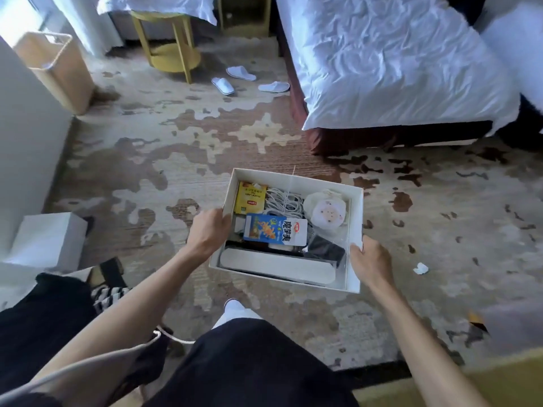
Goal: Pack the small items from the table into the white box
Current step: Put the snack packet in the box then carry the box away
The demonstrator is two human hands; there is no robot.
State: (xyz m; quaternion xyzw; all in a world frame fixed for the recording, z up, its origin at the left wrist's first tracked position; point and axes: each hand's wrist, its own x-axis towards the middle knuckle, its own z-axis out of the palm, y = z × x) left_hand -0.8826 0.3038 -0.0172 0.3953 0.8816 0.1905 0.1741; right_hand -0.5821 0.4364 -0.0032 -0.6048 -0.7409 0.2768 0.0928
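I hold the white box (356, 218) above the patterned carpet, in front of my body. My left hand (209, 230) grips its left wall. My right hand (368, 258) grips its near right corner. Inside lie a yellow tea packet (250, 198), a coil of white cable (284, 201), a round white pouch (324, 211), a blue snack packet (274, 232), a black pouch (324, 249) and a long white case (276, 267) along the near wall.
A bed with white sheets (390, 63) stands ahead on the right. White slippers (223, 85) lie near a yellow side table (169, 45). A wooden bin (55, 69) stands at the left, a white bag (50, 239) near left. A crumpled tissue (420, 268) lies on the carpet.
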